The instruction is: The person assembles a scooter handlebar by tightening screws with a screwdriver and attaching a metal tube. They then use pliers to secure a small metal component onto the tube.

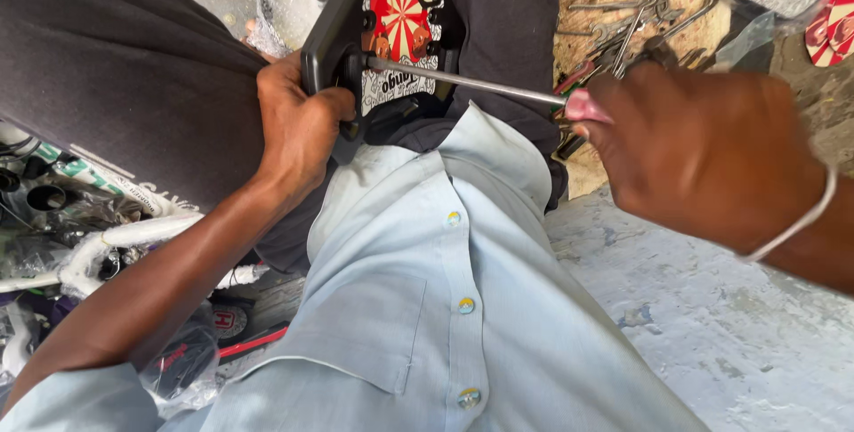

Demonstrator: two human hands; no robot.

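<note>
Head view shows the left hand (pixel 298 125) with fingers closed tight around the edge of a black plastic frame (pixel 334 32) that rests on the person's lap, while the right hand (pixel 712 152) is closed around the pink handle of a long screwdriver (pixel 463 82). The screwdriver tip sits at a fastener on the left side of this frame, just beside the left hand's thumb. I judge that a screw is being driven; the next turn needs the shaft kept straight on the fastener and the frame held firm.
</note>
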